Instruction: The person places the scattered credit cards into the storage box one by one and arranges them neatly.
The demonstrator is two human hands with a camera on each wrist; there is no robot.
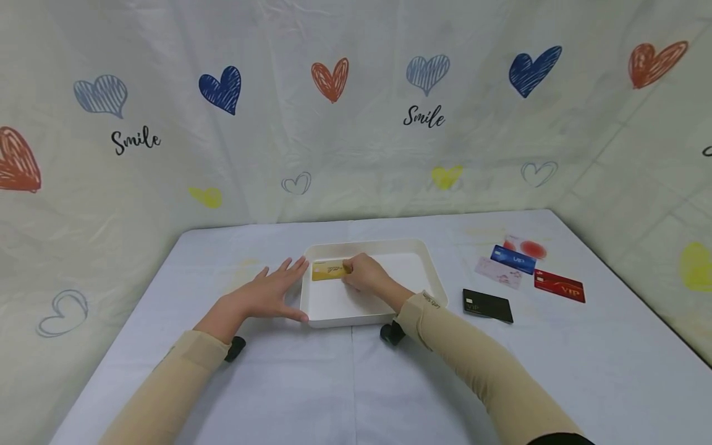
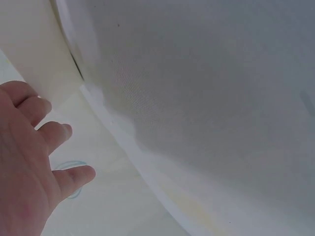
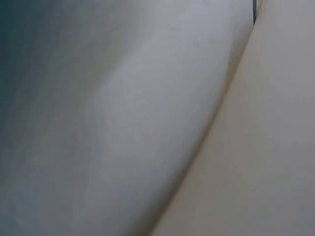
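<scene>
Behind the table (image 1: 311,383), one pale backdrop (image 1: 367,142) printed with hearts and the word "Smile". Table: one, white-clothed. Sleeves (image 1: 478,364): two, beige, reaching in from the near side.

Tray: one white, shallow, rectangular tray (image 1: 384,309), mid-table, a hand at work on either side of its left half.

Hands: two. Left hand (image 1: 267,296) at the tray's left side, fingers straight and spread wide, thumb well apart toward the near left corner; cannot tell whether the tips press the wall or lie just beside it. Right hand (image 1: 367,274) over the tray, fingers curled, thumb and fingers pinching the right end of a gold card.

Cards: six. One gold card (image 1: 325,270), inside the tray, far left part. Five on the cloth right of the tray: blue card (image 1: 513,259), overlapping a pale card with red circles (image 1: 532,249); a pale pink patterned card (image 1: 499,272) beside the blue; red card (image 1: 559,286), rightmost; black card (image 1: 487,306), nearest the person.
</scene>
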